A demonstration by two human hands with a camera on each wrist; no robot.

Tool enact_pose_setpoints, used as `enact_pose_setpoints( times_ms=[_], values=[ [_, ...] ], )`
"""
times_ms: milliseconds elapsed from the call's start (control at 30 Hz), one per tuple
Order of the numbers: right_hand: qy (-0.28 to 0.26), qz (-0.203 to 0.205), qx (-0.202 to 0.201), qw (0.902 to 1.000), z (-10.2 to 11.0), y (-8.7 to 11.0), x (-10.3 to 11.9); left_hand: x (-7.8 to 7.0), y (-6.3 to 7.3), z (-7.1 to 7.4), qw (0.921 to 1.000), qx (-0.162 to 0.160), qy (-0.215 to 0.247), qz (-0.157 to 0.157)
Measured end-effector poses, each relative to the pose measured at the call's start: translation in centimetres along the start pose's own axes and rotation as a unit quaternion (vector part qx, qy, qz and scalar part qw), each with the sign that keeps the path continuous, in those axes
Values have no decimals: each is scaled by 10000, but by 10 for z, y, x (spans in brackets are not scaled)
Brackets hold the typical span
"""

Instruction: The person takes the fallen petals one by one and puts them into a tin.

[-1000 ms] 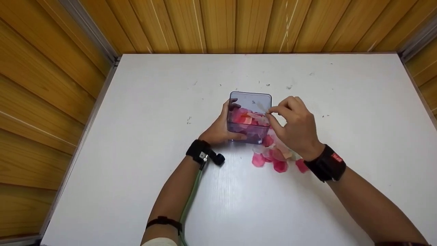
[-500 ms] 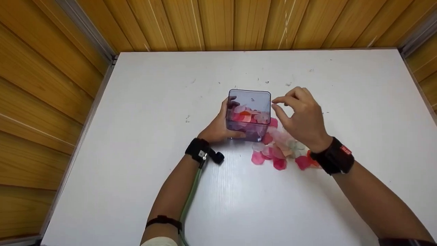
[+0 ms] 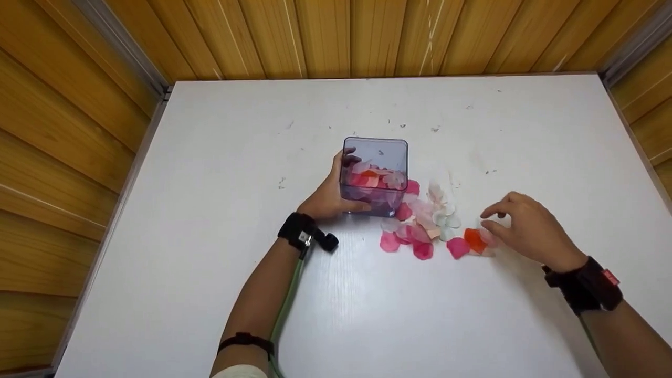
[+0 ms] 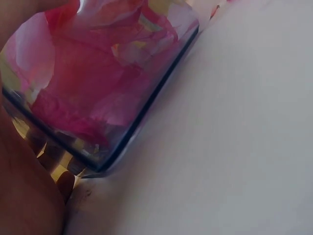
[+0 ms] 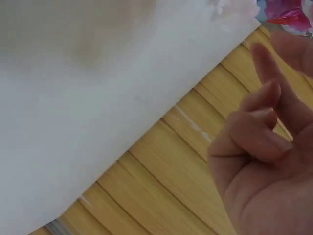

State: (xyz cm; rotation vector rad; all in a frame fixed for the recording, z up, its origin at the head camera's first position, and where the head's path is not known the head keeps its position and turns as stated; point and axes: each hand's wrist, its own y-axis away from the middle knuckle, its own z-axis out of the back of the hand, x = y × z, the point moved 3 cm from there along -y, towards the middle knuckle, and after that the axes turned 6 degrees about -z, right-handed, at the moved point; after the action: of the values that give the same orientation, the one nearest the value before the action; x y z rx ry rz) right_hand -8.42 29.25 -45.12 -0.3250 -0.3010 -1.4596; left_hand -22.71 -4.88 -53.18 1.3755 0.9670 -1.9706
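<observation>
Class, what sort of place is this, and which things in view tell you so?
Probably a small booth set up for recording handwork: a white table boxed in on three sides by yellow wood-look panels, with a camera strapped to the person's left wrist.

No words or numbers can be read. Just behind the right hand [image 3: 535, 231], a small red tag [image 3: 610, 277] on the black wristband [image 3: 585, 289] bears pale marks, too small to make out. Behind the left hand [image 3: 326, 197], a pale patch [image 3: 303, 237] on the other wristband [image 3: 290, 229] is equally unreadable.
</observation>
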Motion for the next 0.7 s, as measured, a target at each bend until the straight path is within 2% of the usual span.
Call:
enact_pose_setpoints(
  times_ms=[67,133,367,433,533,700],
  values=[
    [19,-156,406,9991,-5,7,-12,1,0,0,10000,39,-29,-27],
    [36,-242,531,9983,-11,11,-20,1,-1,0,10000,45,-42,-37],
    [-173,-516,350,9979,-22,7,-31,2,-1,0,9999,39,-41,-105],
    [-194,-499,180,9984,-17,4,-29,3,-2,0,9999,66,-35,-96],
    [-245,-362,-369,9984,-5,-3,-18,3,-2,1,9999,70,-24,-81],
    [-637,46,-1371,9885,15,-20,21,4,-1,0,10000,41,-25,-30]
  ],
)
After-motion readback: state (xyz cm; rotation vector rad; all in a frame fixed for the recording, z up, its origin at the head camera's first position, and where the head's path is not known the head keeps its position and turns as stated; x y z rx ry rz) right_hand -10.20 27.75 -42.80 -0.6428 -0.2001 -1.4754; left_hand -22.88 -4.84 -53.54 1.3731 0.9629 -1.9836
